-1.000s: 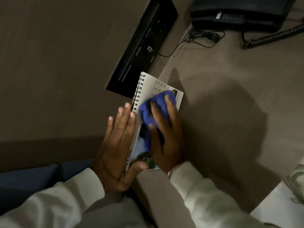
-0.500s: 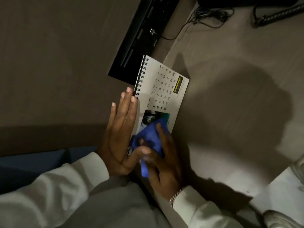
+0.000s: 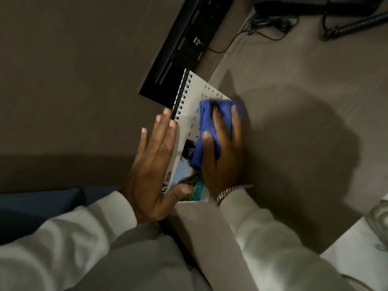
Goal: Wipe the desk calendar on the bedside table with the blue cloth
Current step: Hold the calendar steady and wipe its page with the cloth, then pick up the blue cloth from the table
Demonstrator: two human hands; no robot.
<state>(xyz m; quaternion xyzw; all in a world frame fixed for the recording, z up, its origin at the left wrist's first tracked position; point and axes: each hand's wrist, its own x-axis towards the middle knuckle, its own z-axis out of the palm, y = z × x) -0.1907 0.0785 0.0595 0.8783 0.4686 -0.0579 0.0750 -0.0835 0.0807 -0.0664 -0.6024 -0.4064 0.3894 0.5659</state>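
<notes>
At the centre of the frame, the desk calendar (image 3: 190,114) stands on the bedside table (image 3: 294,127). My left hand (image 3: 154,166) lies flat with fingers spread along its spiral edge, thumb on the lower corner. My right hand (image 3: 222,148) presses the bunched blue cloth (image 3: 206,122) onto the date grid. If I push too hard, the calendar could fold or skid toward the upper right.

A right hand (image 3: 222,152) presses a blue cloth (image 3: 210,131) onto a desk calendar (image 3: 189,114), the left hand (image 3: 153,169) flat along its spiral edge.
</notes>
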